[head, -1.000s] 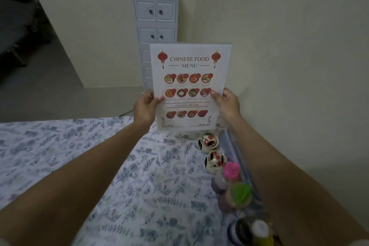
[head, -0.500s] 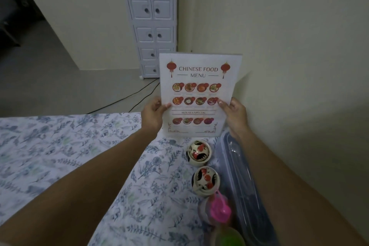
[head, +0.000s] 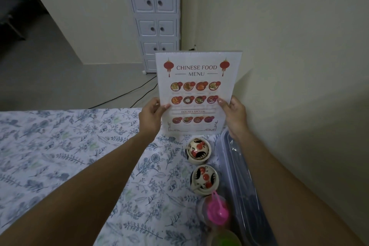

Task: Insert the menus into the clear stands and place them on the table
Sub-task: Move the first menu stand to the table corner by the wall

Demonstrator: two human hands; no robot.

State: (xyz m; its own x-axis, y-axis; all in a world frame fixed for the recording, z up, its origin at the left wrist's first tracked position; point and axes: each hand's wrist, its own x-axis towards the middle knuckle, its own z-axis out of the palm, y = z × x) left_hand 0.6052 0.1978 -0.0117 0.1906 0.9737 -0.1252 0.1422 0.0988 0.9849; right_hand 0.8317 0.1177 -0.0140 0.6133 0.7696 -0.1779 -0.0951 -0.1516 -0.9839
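Observation:
A white "Chinese Food Menu" sheet (head: 196, 78) stands upright at the far right corner of the table, its lower edge near the floral tablecloth (head: 69, 146). It appears to sit inside a clear stand, whose faint edge shows along the top; I cannot tell for sure. My left hand (head: 150, 118) grips its left edge at mid height. My right hand (head: 234, 115) grips the right edge, thumb on the front.
Two painted ceramic pots (head: 198, 151) (head: 204, 179) stand in a row just in front of the menu. Behind them toward me are a pink-lidded jar (head: 216, 210) and a green-lidded one (head: 225, 238). A clear plastic box (head: 237, 166) lies along the wall. A white drawer cabinet (head: 154, 16) stands beyond the table.
The menu, held in both hands, has come down from above the table's far edge to near the cloth. The view has tilted downward.

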